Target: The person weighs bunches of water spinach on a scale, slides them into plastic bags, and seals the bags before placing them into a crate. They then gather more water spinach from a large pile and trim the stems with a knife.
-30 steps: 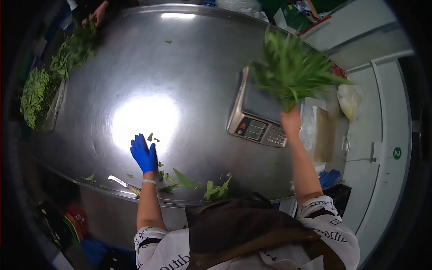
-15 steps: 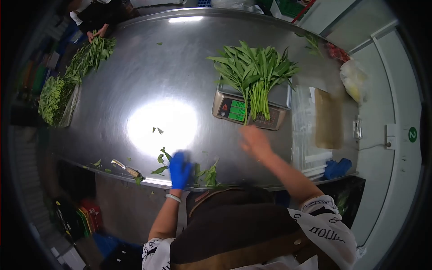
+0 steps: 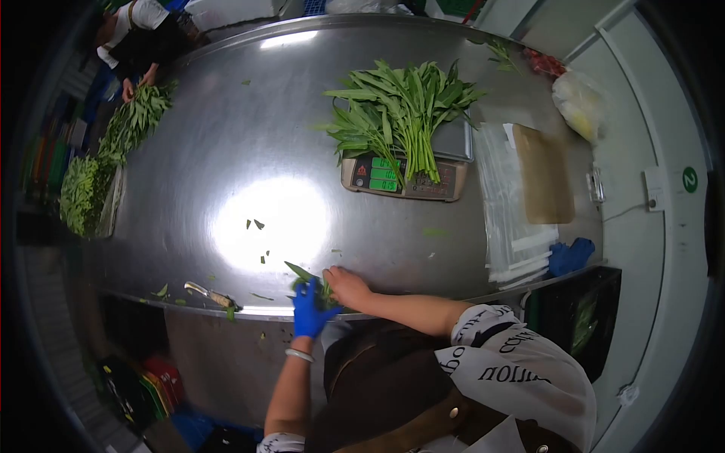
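Head view. Scale (image 3: 423, 189) on the steel counter (image 3: 226, 136), display lit green. Bunch of greens (image 3: 411, 109) lies across its pan, leaves overhanging on the left, stems reaching down over the front panel.

Hands are nearer than the scale and left of it, at the counter's near edge. Left hand (image 3: 308, 313), blue-gloved, fingers spread, among leaf scraps (image 3: 300, 269). Right hand (image 3: 349, 291), bare, fingers curled down at the same scraps, just beside the left; cannot tell whether it pinches any.

Containers: right of the scale, a plastic bag (image 3: 578, 106), something yellowish inside. Nearer and right of the scale, below counter level, a black crate (image 3: 610, 298) with green matter in it, kind unclear.

Edges, room: broadest stretch of steel runs left of the scale, glare and small leaf bits on it. Knife (image 3: 208, 293) sits along the near edge, left of and nearer than the scale. Clear plastic sheets (image 3: 495, 219) and a brown sheet (image 3: 545, 177) take up the counter just right of the scale. Far left of it, a co-worker's hands (image 3: 138, 87) touch leafy stems (image 3: 134, 121) by the counter's edge.
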Demonstrator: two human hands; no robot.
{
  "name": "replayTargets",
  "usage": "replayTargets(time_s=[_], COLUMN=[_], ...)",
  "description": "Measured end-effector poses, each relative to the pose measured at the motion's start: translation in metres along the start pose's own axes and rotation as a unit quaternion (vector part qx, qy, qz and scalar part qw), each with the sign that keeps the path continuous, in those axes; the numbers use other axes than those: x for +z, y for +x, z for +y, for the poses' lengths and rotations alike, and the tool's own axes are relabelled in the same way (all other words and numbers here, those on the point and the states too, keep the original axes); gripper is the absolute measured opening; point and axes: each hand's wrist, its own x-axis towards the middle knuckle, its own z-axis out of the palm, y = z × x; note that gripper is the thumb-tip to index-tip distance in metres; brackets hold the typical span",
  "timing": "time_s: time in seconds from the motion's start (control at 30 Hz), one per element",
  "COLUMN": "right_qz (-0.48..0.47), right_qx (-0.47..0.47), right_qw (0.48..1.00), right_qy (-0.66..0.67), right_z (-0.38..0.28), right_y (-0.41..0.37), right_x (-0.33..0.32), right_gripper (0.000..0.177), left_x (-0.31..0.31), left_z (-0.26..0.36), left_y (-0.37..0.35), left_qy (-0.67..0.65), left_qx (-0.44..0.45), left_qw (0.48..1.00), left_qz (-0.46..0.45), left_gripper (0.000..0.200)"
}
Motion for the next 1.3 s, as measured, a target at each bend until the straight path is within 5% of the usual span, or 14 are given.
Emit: replayTargets(time_s=[0.07, 0.17, 0.27, 0.37, 0.5, 0.67, 0.77, 0.9, 1.07, 1.3], right_qz=[0.026, 0.024, 0.03, -0.029, 0.055, 0.178, 0.077, 0.088, -0.047, 0.051], right_qx=[0.01, 0.064, 0.153, 0.209, 0.09, 0.065, 0.117, 0.003, 0.083, 0.122], right_qw=[0.998, 0.993, 0.983, 0.93, 0.968, 0.965, 0.979, 0.994, 0.992, 0.989], right_qy=[0.056, 0.094, 0.1, 0.3, 0.227, 0.182, 0.147, -0.063, -0.083, 0.069], right_z=[-0.013, -0.033, -0.06, -0.074, -0.123, -0.186, -0.216, -0.244, -0.277, -0.324], right_y=[0.016, 0.043, 0.061, 0.062, 0.048, 0.082, 0.12, 0.172, 0.235, 0.369], right_x=[0.012, 0.043, 0.054, 0.059, 0.058, 0.085, 0.104, 0.144, 0.173, 0.2], right_gripper=[0.041, 0.033, 0.036, 0.042, 0.048, 0.046, 0.044, 0.043, 0.035, 0.032], left_x=[-0.009, 0.009, -0.001, -0.013, -0.048, -0.136, -0.196, -0.251, -0.31, -0.431], left_z=[0.031, -0.012, -0.053, -0.095, -0.131, -0.171, -0.204, -0.262, -0.34, -0.468], left_y=[-0.01, 0.004, 0.006, 0.017, 0.031, 0.018, 0.002, -0.014, -0.033, -0.015], left_qy=[0.011, -0.137, -0.159, -0.19, -0.256, -0.42, -0.623, -0.689, -0.693, -0.651], left_qx=[0.026, -0.022, 0.022, 0.023, 0.012, -0.059, -0.194, -0.217, -0.245, -0.266], left_qw=[0.999, 0.987, 0.981, 0.976, 0.962, 0.9, 0.753, 0.676, 0.648, 0.647], left_qz=[0.016, 0.076, 0.113, 0.103, 0.099, 0.097, 0.083, 0.144, 0.198, 0.294], left_gripper=[0.089, 0.067, 0.045, 0.028, 0.017, 0.019, 0.023, 0.029, 0.033, 0.025])
